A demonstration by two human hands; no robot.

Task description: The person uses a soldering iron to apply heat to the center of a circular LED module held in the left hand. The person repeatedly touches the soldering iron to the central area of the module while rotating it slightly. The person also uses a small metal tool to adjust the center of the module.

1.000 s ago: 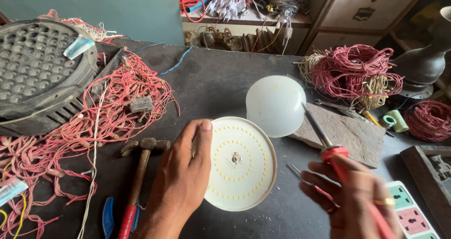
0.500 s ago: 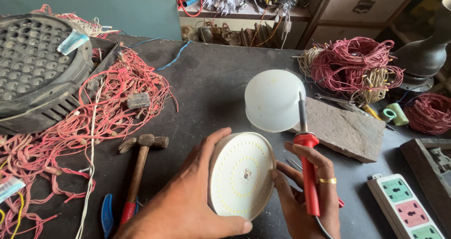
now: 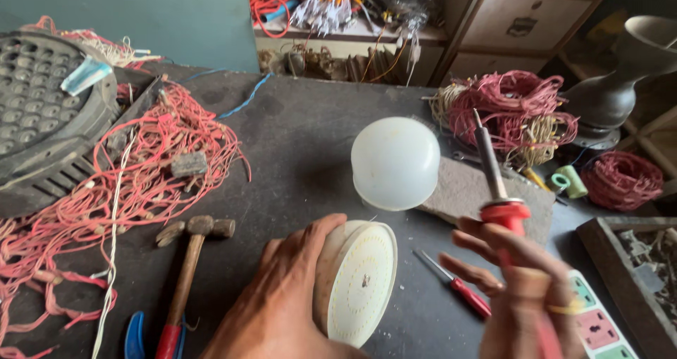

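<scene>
1. Head view: on the dark workbench, the left hand was clamped around the rim of a round white LED lamp base, tilting it on edge so its dotted board faced toward 3 o'clock; the lamp sat low in the frame, near 6 o'clock.
2. The right hand, blurred, was closed on the red handle of a soldering iron, its metal tip pointing toward 12 o'clock and apart from the board.
3. A frosted dome cover stood at 12 o'clock from the lamp, resting on a grey slab.
4. A small red screwdriver lay between the hands; a hammer lay at 9 o'clock.
5. The lamp base looked light, rigid and smooth; its plastic rim seemed the safest hold, since the studded board face appeared delicate.
</scene>
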